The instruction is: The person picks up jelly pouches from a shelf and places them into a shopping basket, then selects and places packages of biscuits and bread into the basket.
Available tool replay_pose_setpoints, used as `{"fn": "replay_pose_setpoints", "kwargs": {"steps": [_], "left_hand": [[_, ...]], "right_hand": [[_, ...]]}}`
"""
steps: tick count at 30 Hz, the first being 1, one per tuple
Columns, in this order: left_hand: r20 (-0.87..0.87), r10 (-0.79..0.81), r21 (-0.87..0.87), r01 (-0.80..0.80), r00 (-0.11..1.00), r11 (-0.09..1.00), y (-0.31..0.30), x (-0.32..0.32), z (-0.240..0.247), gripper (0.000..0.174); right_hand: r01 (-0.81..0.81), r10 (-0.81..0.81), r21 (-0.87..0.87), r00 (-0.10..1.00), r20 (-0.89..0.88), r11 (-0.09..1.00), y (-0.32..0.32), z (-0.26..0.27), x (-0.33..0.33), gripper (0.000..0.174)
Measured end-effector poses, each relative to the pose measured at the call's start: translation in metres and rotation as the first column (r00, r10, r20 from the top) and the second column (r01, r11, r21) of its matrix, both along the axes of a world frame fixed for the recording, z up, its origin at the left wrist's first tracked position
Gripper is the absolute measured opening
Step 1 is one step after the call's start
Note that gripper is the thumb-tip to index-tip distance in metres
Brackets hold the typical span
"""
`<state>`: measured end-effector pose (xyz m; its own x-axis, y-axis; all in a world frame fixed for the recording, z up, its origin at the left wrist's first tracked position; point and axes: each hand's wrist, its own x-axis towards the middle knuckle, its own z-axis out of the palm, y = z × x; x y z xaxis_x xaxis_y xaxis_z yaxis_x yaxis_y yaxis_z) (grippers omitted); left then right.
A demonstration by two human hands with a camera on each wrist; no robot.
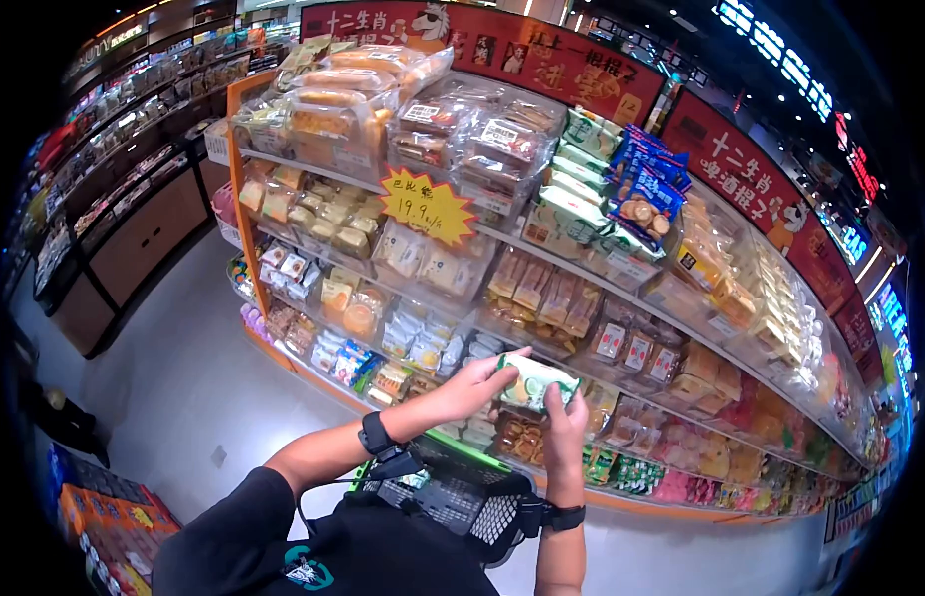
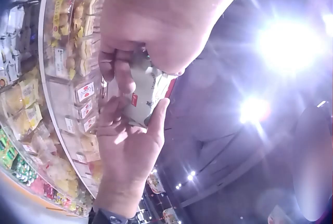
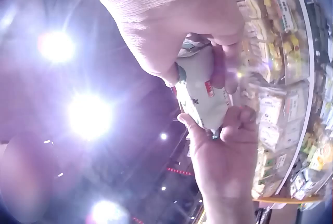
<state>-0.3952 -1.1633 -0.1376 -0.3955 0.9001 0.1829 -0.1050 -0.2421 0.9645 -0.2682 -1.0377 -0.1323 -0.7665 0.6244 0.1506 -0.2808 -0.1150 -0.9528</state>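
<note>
In the head view a pale green and white snack packet (image 1: 535,385) is held up in front of the shelves by both hands. My left hand (image 1: 472,387) grips its left end, with the thumb on the printed face. At the other end my right hand (image 1: 564,425) pinches it, thumb on the front. Both wrist views show the packet's pale side (image 2: 140,98) with a small red mark, fingers curled around each end. Part of either end is covered by the fingers.
Tiered shelves hold packaged cakes and biscuits, with a yellow price sign (image 1: 427,207) on them. Green packs (image 1: 579,184) and blue biscuit bags (image 1: 646,189) sit on the top shelf. Below the hands is a black mesh basket (image 1: 443,502) with a green rim. Pale floor (image 1: 219,368) lies left.
</note>
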Motion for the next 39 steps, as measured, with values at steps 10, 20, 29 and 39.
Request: {"fn": "replay_pose_setpoints", "kwargs": {"steps": [10,20,29,39], "left_hand": [[0.038,0.151,0.045,-0.152,0.988,0.987,-0.001,0.001,0.029,0.056],[-0.019,0.201,0.005,-0.201,0.979,0.980,0.002,-0.016,-0.007,0.048],[0.107,0.198,-0.216,-0.172,0.974,0.961,-0.001,-0.024,-0.071,0.040],[-0.336,-0.090,-0.672,-0.171,0.938,0.721,-0.023,-0.010,-0.281,0.073]], "right_hand": [[-0.107,0.107,-0.089,0.994,-0.005,0.990,-0.004,0.031,-0.014,0.040],[-0.155,0.162,-0.276,0.987,0.005,0.949,-0.008,0.012,-0.015,0.037],[0.037,-0.002,-0.379,0.996,0.092,0.925,0.012,-0.054,-0.017,0.033],[0.007,0.275,-0.428,0.757,0.593,0.904,-0.011,-0.279,0.039,0.041]]}}
